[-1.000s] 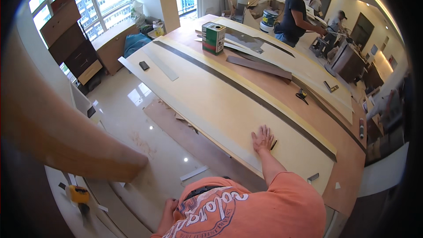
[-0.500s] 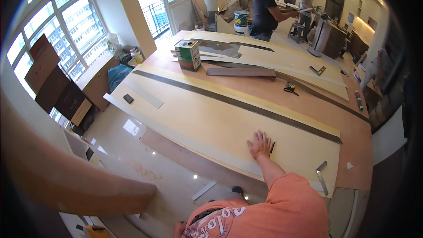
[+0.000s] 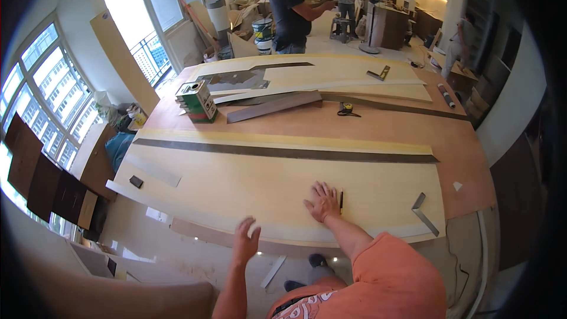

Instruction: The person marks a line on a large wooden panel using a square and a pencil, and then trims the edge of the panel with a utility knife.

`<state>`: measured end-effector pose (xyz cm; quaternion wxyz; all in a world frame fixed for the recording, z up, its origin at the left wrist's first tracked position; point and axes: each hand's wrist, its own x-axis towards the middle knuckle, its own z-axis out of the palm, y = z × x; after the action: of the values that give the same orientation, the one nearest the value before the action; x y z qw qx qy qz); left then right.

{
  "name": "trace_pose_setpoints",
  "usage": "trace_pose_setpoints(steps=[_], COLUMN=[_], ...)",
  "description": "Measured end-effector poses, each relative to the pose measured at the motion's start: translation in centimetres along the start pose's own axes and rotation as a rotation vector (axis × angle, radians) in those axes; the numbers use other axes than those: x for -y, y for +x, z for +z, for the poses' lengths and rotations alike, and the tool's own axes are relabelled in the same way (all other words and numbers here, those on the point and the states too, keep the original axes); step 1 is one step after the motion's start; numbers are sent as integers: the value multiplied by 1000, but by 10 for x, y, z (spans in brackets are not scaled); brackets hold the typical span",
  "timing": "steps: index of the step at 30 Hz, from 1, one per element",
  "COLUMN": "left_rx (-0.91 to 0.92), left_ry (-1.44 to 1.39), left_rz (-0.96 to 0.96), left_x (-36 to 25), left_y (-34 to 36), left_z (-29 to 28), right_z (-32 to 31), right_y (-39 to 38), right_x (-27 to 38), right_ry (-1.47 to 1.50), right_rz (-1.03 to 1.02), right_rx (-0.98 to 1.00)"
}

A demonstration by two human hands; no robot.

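My right hand [image 3: 323, 202] lies flat on a pale wooden panel [image 3: 248, 186], fingers spread. A dark pencil [image 3: 341, 202] rests on the panel just right of it. My left hand [image 3: 245, 239] is raised at the panel's near edge, fingers apart, holding nothing. A long dark strip [image 3: 283, 152] runs along the far side of the panel. Toward the right end lies a metal try square [image 3: 423, 215]. A small black block [image 3: 136, 181] and a thin pale strip [image 3: 155, 171] lie at the left end.
Beyond the panel, the worktable [image 3: 401, 127] holds a green-and-white can [image 3: 204, 101], a brown board strip [image 3: 274, 107], a tape measure [image 3: 346, 108] and another square [image 3: 379, 73]. A co-worker [image 3: 289, 12] stands behind it. A curved brown panel [image 3: 142, 298] fills the lower left.
My left hand has come up from beside my body to the panel's near edge. My right hand remains flat by the pencil. The view has swung to the right.
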<state>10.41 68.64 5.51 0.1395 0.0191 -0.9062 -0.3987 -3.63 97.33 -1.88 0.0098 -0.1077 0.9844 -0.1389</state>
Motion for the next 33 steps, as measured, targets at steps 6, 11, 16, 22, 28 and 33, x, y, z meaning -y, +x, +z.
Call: trace_pose_setpoints(steps=[6, 11, 16, 22, 28, 33], left_rx=[46, 329, 272, 186, 120, 130], left_ry=[201, 546, 551, 566, 592, 644], left_rz=[34, -255, -237, -389, -517, -500], left_x=[28, 56, 41, 45, 52, 53], left_y=[129, 127, 127, 158, 195, 201], left_z=[55, 105, 107, 112, 108, 116], right_z=[-1, 9, 4, 2, 2, 12], right_y=[-3, -3, -2, 5, 11, 20], right_x=[2, -2, -3, -2, 4, -5], right_ry=[12, 15, 6, -26, -23, -63], right_rz=[-6, -33, -1, -39, -26, -52], right_rx=[-22, -93, -60, -33, 85, 96])
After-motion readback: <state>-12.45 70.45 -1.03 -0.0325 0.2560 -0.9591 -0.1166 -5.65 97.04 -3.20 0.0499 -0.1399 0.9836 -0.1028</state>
